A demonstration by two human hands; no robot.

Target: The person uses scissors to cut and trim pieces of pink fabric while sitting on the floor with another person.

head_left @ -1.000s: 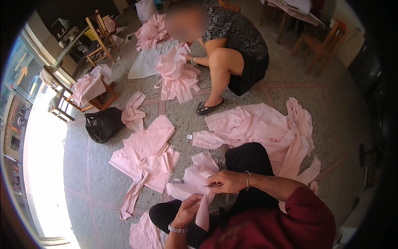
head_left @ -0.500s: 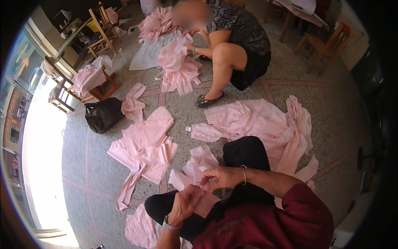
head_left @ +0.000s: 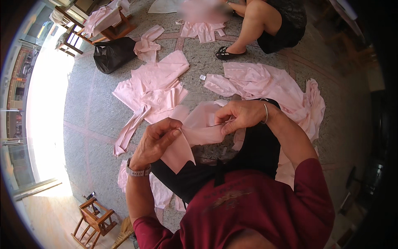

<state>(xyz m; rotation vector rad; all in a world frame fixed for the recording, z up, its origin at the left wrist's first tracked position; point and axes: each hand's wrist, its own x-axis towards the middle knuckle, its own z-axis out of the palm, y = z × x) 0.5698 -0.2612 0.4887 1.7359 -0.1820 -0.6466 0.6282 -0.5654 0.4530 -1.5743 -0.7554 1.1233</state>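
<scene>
Between my two hands a piece of pale pink cloth (head_left: 203,135) is stretched above my lap, one corner hanging down below my left fingers. My left hand (head_left: 153,142) pinches its edge between thumb and fingers. My right hand (head_left: 245,114) is closed on the other end of that edge. A thin dark line shows at the right fingertips; I cannot make out what it is. More pink cloth lies just beyond the held piece, partly hidden by my hands and knees.
Pink garment pieces (head_left: 151,89) lie ahead to the left, and a larger pink heap (head_left: 265,83) lies to the right. Beyond them are a black bag (head_left: 114,56) and a crouching person (head_left: 269,25). A small wooden chair (head_left: 96,218) and a broom (head_left: 123,234) are near left.
My hands were close together over my lap; now they are farther apart, with the cloth drawn out between them. The view has tilted down toward my body.
</scene>
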